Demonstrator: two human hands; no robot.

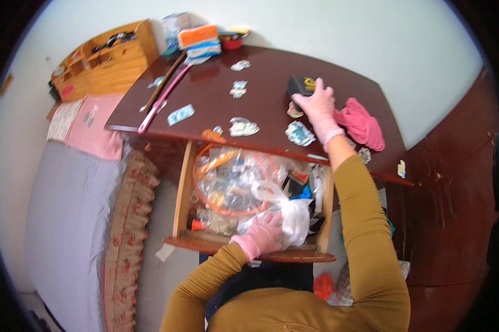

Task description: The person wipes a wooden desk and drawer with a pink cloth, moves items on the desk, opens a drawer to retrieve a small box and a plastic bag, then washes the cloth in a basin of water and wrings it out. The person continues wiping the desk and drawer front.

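Observation:
Both my hands wear thin pink gloves. My right hand (320, 108) reaches over the dark red tabletop (205, 88), its thumb and fingers around the near right corner of a black box (301, 86) with a yellow emblem. Just below the box lies a small colourful sticker (294, 110). My left hand (261, 235) is inside the pulled-out wooden drawer (180, 199), fingers spread against a white plastic bag (295, 218). Clear plastic wrappers (221, 180) and an orange-red hoop (198, 185) fill the drawer's left side.
A pink cloth (361, 124) lies right of my right wrist. Several sticker pieces, such as a white one (243, 127), are scattered over the tabletop. A pink stick (163, 99) and a brown stick (166, 80) lie at the left. Tissue packs (198, 36) stand behind; a bed (75, 205) is at left.

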